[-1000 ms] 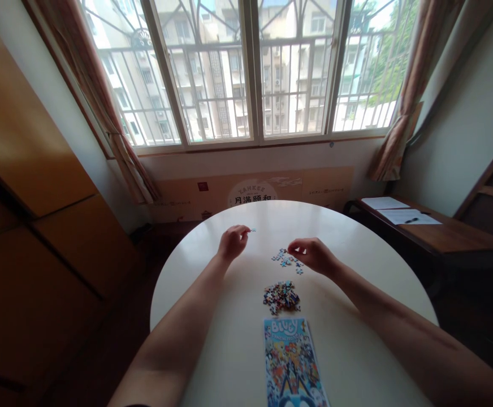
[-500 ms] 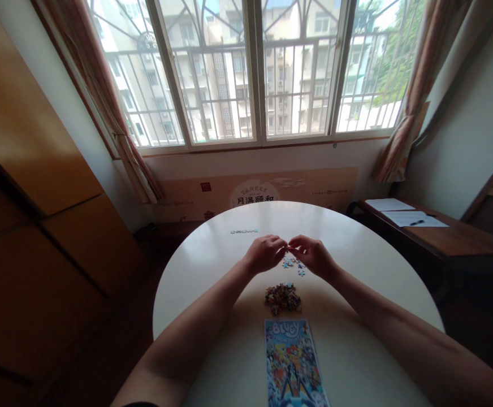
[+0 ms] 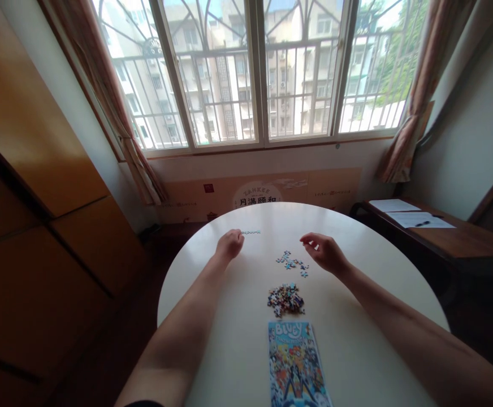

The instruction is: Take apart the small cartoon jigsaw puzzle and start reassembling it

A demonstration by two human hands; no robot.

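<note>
On the white table, my left hand (image 3: 230, 244) is closed at the left end of a short strip of joined puzzle pieces (image 3: 251, 232). What its fingers hold, if anything, is hidden. My right hand (image 3: 325, 252) hovers to the right, fingers bent and thumb near the index finger; anything between the tips is too small to name. Loose blue puzzle pieces (image 3: 291, 263) lie scattered between the hands. Closer to me is a heaped pile of mixed puzzle pieces (image 3: 286, 299). Below it lies a colourful Bluey picture sheet or box (image 3: 296, 364).
The round white table (image 3: 357, 322) spans the middle. Wooden cabinets (image 3: 34, 164) stand on the left. At the right, a brown side table (image 3: 462, 240) bears papers (image 3: 399, 217). A barred window with curtains (image 3: 403, 130) is behind.
My hands were together above the loose pieces and have parted. The left moved left to the joined strip, the right moved slightly right. The loose pieces are uncovered.
</note>
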